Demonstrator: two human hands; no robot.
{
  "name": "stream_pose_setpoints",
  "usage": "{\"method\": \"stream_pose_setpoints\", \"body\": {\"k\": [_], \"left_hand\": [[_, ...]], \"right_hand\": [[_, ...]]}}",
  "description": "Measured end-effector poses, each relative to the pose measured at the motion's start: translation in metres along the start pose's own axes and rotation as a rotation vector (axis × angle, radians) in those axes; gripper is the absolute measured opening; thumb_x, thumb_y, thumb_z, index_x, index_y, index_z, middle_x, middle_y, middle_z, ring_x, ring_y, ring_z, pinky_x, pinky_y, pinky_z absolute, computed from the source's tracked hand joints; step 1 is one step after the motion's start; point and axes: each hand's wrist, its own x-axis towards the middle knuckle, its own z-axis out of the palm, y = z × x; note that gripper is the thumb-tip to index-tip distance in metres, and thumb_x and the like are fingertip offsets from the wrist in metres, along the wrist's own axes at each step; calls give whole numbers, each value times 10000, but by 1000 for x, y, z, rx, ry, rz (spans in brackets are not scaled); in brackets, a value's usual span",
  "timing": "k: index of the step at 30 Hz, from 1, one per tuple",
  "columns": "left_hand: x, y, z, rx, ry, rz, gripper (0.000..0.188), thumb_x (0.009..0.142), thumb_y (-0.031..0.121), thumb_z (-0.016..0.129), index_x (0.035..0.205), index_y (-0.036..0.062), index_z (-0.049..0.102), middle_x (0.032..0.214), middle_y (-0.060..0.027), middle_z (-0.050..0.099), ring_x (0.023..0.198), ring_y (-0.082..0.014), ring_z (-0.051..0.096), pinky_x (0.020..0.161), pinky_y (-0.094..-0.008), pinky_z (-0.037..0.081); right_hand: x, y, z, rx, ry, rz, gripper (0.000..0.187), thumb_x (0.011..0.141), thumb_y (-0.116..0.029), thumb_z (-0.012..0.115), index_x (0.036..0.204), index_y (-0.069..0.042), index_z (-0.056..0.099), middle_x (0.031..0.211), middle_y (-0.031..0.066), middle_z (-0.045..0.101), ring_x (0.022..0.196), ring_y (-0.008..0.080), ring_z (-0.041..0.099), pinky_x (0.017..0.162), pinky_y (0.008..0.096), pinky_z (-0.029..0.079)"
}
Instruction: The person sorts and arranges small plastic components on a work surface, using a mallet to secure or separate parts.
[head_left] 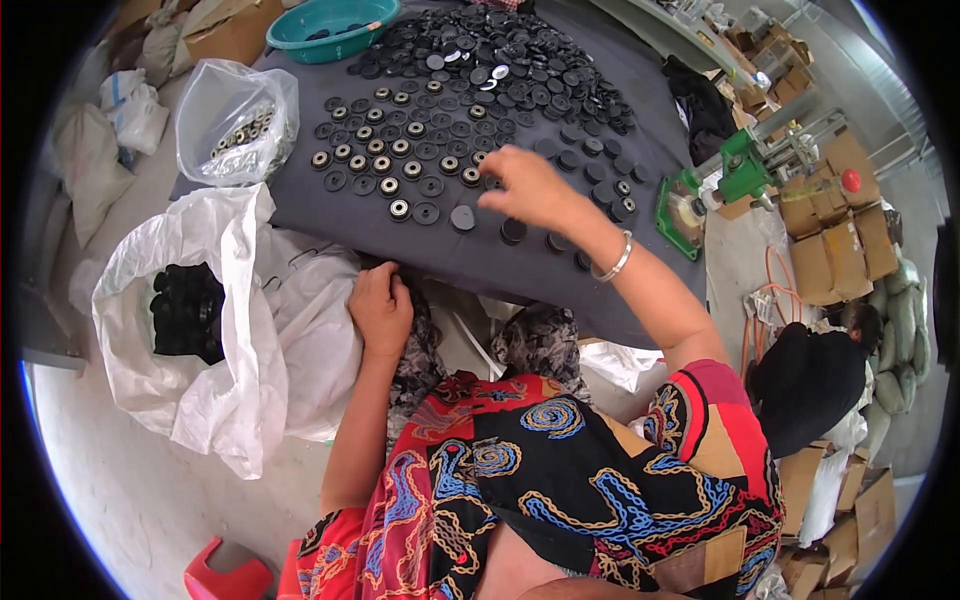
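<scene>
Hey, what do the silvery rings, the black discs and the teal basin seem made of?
Silvery rings: probably metal, judging by their polished glint. Black discs: likely plastic or rubber, mostly matt, with soft highlights. Teal basin: likely smooth plastic, given its even colour and soft sheen.

Left side: brown cardboard box [235,32] at upper left, white sack [135,112] and beige sack [88,165] slumped on the pale floor [150,480], red plastic stool [228,574] low in view, cut by the rim. Right side: green hand press [742,168] with red knob [850,180], black cloth [697,105] bunched nearby, orange hose [772,275] looping below. Beyond, stacked cartons [838,262], plump grey-green sacks [905,335], a person in black [808,388] bent over, and open boxes [860,515] at lower right.
</scene>
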Motion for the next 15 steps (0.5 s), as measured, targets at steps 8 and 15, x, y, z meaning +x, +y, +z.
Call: {"method": "stream_pose_setpoints", "body": {"k": [8, 15], "left_hand": [[-2, -4, 3, 8, 2, -3, 157, 746, -17, 603, 892, 38, 613, 784, -140, 621, 721, -344, 586, 627, -448, 468], [-2, -4, 2, 10, 0, -5, 161, 742, -13, 605, 892, 46, 615, 784, -139, 622, 719, -343, 586, 623, -447, 468]], "right_hand": [[28, 42, 6, -179, -131, 242, 346, 759, -282, 779, 926, 4, 678, 922, 214, 682, 935, 375, 651, 808, 445, 521], [23, 42, 2, -42, -129, 234, 342, 763, -285, 770, 935, -2, 684, 945, 190, 684, 934, 369, 651, 812, 446, 520]]}}
